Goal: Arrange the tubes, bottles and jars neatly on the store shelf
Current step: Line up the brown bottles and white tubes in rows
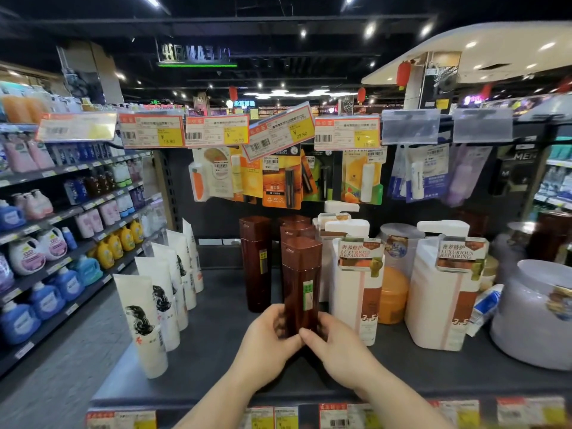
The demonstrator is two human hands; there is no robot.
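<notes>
A tall brown bottle (301, 280) stands upright at the front of the dark shelf (216, 335). My left hand (269, 342) and my right hand (334, 348) both grip its base, one on each side. More brown bottles (255, 261) stand behind it in a row. A line of white tubes (145, 317) with a black hair drawing runs along the shelf's left side. Two white pump bottles (356, 289) (439, 292) stand to the right, with an orange jar (393, 295) between them.
A large pale lilac jar (532, 317) sits at the far right, a small blue-white box (486, 305) leaning beside it. Carded items (281, 184) hang above under price tags (216, 131). An aisle with detergent shelves (46, 243) lies to the left.
</notes>
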